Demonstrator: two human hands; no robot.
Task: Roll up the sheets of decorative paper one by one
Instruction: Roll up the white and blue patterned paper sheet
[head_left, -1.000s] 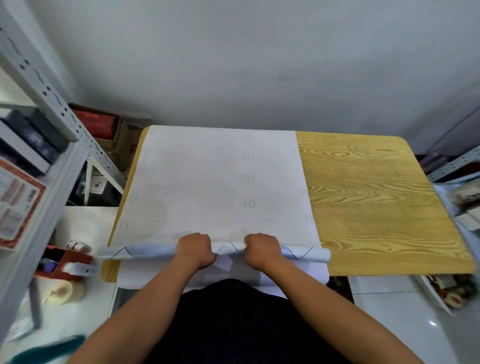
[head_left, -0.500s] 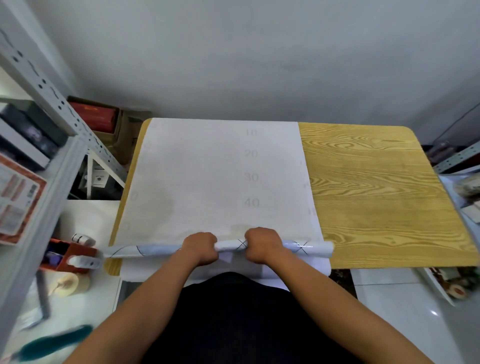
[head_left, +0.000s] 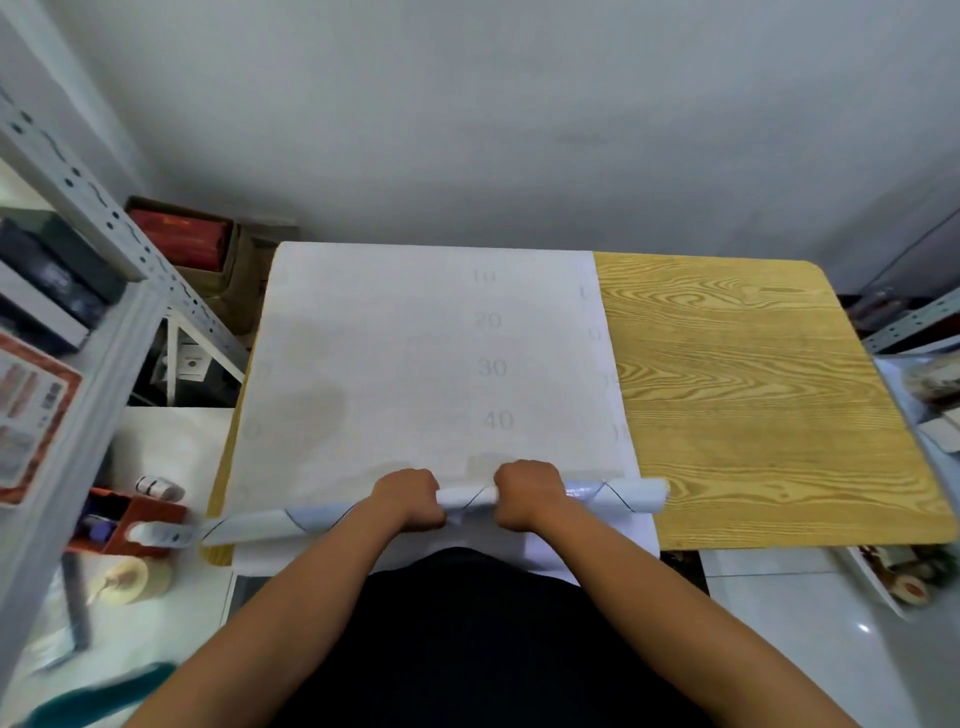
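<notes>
Rolled a bit further up the sheet (head_left: 415, 364) since a second ago, both left hand (head_left: 408, 499) and right hand (head_left: 527, 493) gripping the paper roll (head_left: 467, 496) lying crosswise at the near table (head_left: 753, 389) edge, flat paper stretching away.

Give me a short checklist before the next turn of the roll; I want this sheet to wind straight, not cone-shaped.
1. Both hands on the roll: ok. The left hand and right hand curl round the paper roll near its middle.
2. Roll square to the sheet: not ok. Its left end sits nearer the person than its right end.
3. Ends supported: not ok. Both hands are central; the ends are free, and the left one overhangs the table.
4. Flat sheet ahead lies smooth: ok, no folds visible.
5. Path ahead free: ok, nothing lies on the sheet.
6. Winding tightness: cannot tell.
</notes>
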